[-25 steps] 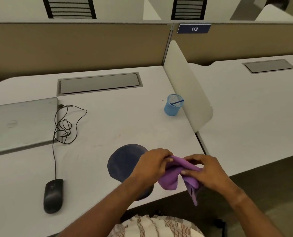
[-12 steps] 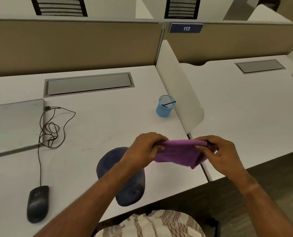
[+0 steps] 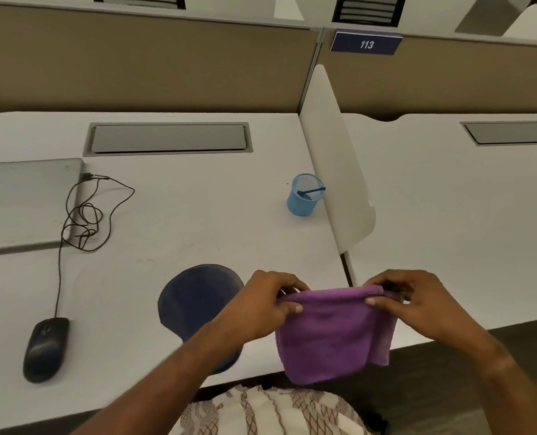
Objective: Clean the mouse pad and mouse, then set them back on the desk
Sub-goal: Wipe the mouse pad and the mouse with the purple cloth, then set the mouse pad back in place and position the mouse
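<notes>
i see the mouse [image 3: 45,349] lying flat at the near left of the desk [image 3: 198,221], its long axis running front to back, with nose and cable [image 3: 85,221] pointing away toward the closed laptop [image 3: 22,202]. it is black and smooth. the mouse pad [image 3: 195,296], dark blue and rounded, lies flat to its right near the front edge, partly hidden by the left forearm. the left hand [image 3: 267,304] and right hand [image 3: 414,304] hover knuckles-up beside the pad, each pinching a top corner of a purple cloth [image 3: 327,334], which hangs folded with its top edge stretched level between them.
</notes>
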Demonstrator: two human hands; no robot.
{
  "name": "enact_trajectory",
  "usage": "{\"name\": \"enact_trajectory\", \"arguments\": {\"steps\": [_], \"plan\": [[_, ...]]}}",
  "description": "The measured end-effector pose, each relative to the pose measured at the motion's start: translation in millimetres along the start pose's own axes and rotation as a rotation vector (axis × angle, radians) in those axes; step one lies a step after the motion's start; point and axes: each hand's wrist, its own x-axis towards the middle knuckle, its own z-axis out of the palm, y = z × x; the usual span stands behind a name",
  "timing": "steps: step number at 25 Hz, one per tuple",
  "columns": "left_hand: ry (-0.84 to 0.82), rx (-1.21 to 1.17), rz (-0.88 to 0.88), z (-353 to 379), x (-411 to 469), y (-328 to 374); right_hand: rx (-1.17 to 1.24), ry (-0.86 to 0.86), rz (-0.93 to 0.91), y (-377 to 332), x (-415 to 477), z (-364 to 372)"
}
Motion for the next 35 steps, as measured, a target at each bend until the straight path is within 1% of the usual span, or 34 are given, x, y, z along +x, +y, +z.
{"name": "enact_trajectory", "arguments": {"steps": [2,4,5,7,9,11,13,14,16,18,19,20,22,24,25,26,27,28,30,31,32,33,35], "plan": [[0.032,0.018,-0.085,8.6,19.4,-12.5,-0.045,-0.097,0.022,13.4,29.1,11.5],[0.065,0.065,-0.173,19.3,45.6,-31.2,-0.101,-0.153,0.056,28.7,60.5,29.0],[0.073,0.101,-0.214,24.7,58.7,-41.0,-0.128,-0.148,0.066,37.3,76.0,38.6],[0.090,0.190,-0.266,32.6,80.1,-58.7,-0.157,-0.077,0.064,51.5,102.4,56.8],[0.145,0.276,-0.255,34.5,94.0,-71.2,-0.143,0.048,0.075,59.9,118.9,71.1],[0.247,0.370,-0.190,35.0,97.2,-81.7,-0.143,0.173,0.111,64.5,122.7,82.1],[0.316,0.451,-0.099,37.7,89.4,-89.6,-0.134,0.226,0.068,66.2,115.2,93.4],[0.322,0.476,-0.057,40.0,82.0,-93.3,-0.119,0.207,0.012,66.2,108.3,101.6],[0.278,0.521,0.008,49.8,62.6,-99.8,-0.136,0.126,-0.121,66.7,90.0,124.1],[0.134,0.606,0.024,62.8,44.5,-104.6,-0.205,0.060,-0.208,71.7,73.5,151.6],[0.044,0.677,0.011,69.7,38.2,-107.1,-0.250,0.041,-0.219,76.0,68.5,163.9],[-0.040,0.745,-0.010,75.6,34.8,-110.0,-0.289,0.027,-0.206,80.9,65.4,174.4],[-0.134,0.815,-0.048,83.4,32.7,-117.1,-0.363,-0.008,-0.145,89.0,64.6,186.7],[-0.163,0.789,-0.041,82.6,32.7,-124.7,-0.451,-0.009,-0.109,90.8,66.6,190.5],[-0.149,0.759,-0.018,78.4,30.9,-125.5,-0.469,0.018,-0.102,88.6,67.7,191.4],[-0.110,0.708,-0.005,71.5,28.4,-126.3,-0.447,0.057,-0.099,82.9,68.4,191.4],[-0.014,0.614,-0.011,61.8,22.6,-126.2,-0.391,0.095,-0.101,72.5,69.0,191.3],[0.135,0.494,-0.056,49.9,14.7,-126.7,-0.320,0.128,-0.107,59.7,69.7,191.6],[0.465,0.311,-0.235,20.2,-8.1,-137.5,-0.208,0.172,-0.114,26.9,72.7,196.7],[0.593,0.267,-0.336,4.1,-20.7,-147.7,-0.168,0.170,-0.118,8.2,76.2,202.2],[0.683,0.235,-0.422,-11.9,-33.7,-160.6,-0.131,0.155,-0.112,-10.9,81.1,209.8],[0.720,0.208,-0.508,-25.6,-45.2,-174.7,-0.104,0.126,-0.086,-27.7,87.3,218.2],[0.664,0.154,-0.693,-43.9,-61.2,-198.0,-0.058,0.048,0.016,-55.8,99.4,233.9]]}}
